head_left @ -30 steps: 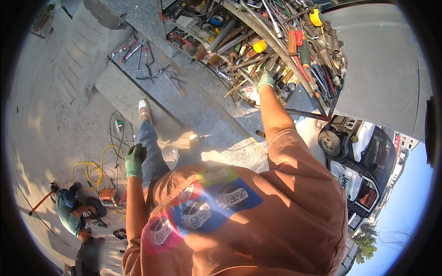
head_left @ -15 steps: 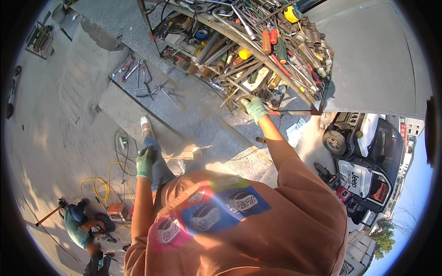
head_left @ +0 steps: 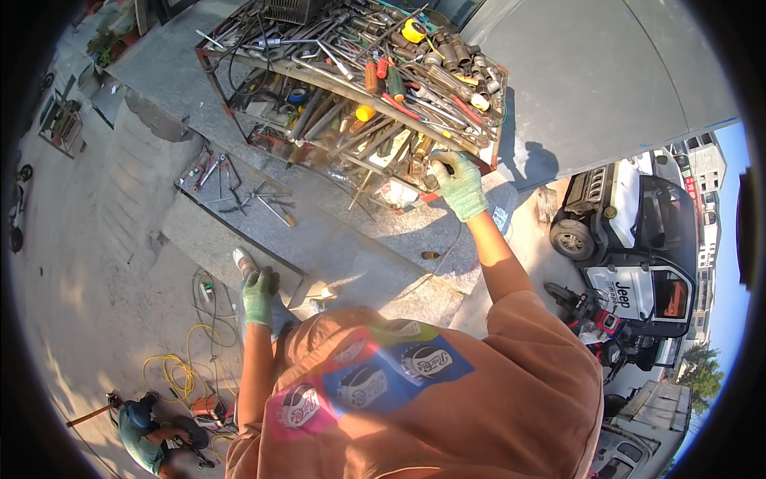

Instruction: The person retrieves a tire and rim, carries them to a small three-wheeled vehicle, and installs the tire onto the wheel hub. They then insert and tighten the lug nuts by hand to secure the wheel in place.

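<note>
A rust-brown shirt bears colourful panels; gloves are pale green; trousers blue.

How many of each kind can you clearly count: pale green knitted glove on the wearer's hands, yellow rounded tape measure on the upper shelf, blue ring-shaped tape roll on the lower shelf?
Pale green knitted gloves: 2
Yellow rounded tape measure: 1
Blue ring-shaped tape roll: 1
Total: 4

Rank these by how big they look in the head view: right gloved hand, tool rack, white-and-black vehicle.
Largest to smallest:
Tool rack
White-and-black vehicle
Right gloved hand
</note>
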Motion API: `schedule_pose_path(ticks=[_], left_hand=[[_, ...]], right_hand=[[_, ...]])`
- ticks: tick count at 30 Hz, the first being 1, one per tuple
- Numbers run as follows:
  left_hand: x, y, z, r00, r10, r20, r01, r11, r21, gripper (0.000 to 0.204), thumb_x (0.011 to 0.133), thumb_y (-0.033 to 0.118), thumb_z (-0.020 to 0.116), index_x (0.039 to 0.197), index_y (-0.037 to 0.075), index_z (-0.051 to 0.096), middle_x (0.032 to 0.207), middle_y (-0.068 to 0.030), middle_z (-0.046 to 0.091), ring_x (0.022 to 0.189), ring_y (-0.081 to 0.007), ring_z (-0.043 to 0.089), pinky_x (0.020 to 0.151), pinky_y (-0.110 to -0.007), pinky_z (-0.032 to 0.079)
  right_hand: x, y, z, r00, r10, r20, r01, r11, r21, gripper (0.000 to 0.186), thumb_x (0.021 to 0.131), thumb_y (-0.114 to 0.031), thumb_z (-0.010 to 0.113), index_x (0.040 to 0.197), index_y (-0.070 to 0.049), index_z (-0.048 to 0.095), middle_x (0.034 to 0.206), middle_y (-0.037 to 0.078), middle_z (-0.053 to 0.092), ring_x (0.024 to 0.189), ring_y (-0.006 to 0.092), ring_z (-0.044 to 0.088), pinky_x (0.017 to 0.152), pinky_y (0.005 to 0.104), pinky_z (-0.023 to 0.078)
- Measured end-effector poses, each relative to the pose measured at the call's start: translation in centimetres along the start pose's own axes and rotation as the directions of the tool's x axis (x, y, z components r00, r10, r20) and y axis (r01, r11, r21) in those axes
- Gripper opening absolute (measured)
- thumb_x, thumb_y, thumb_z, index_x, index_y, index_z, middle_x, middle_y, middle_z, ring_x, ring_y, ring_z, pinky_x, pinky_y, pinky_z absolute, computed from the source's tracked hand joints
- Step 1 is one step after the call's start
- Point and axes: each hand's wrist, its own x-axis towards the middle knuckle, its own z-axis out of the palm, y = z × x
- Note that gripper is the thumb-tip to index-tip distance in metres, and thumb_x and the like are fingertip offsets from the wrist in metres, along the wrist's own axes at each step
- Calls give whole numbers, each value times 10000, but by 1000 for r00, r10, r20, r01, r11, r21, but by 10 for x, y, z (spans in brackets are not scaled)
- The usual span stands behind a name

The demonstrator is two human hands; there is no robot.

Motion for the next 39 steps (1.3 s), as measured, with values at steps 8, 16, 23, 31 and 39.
schedule_pose_path(ticks=[8, 16, 23, 31, 39], left_hand=[[-11, 18, -16, 996, 48, -79, -51, 998, -36, 166, 881, 203, 626, 920, 47, 667, 787, -28, 644, 689, -109, 604, 612, -237, 485], [6, 33, -50, 992, 35, -123, -49, 992, -120, 165, 889, 182, 615, 948, 37, 667, 808, -52, 652, 706, -134, 620, 640, -242, 489], [25, 67, -111, 972, 14, -235, -64, 976, -207, 202, 889, 196, 610, 959, 11, 652, 795, -52, 643, 704, -125, 606, 670, -247, 500], [49, 102, -177, 936, -73, -345, -27, 961, -276, 240, 874, 216, 619, 1003, 14, 635, 803, -67, 652, 716, -141, 616, 679, -260, 510], [85, 127, -192, 945, -200, -259, 122, 950, -289, 217, 859, 194, 633, 988, 20, 634, 795, -70, 648, 695, -145, 621, 640, -252, 512]], right_hand=[[38, 63, -5, 952, -171, -254, 133, 978, -160, 217, 843, -145, 619, 993, 8, 652, 935, 155, 669, 857, 268, 652, 789, 350, 497], [73, -45, 71, 968, -220, -123, 206, 971, -117, 202, 875, -181, 603, 966, -12, 665, 850, 162, 662, 796, 288, 639, 745, 362, 487], [135, -5, 98, 977, -120, -175, 78, 970, -230, 318, 941, -290, 540, 861, -1, 647, 700, 144, 593, 656, 229, 574, 648, 340, 447], [160, 2, 108, 925, 220, -309, -228, 974, 11, 399, 942, -345, 548, 796, 19, 621, 653, 50, 556, 618, 143, 479, 609, 315, 415], [153, -8, 122, 851, 255, -459, -287, 958, -1, 442, 867, -403, 637, 1031, 6, 660, 898, 129, 688, 804, 190, 625, 724, 317, 473]])
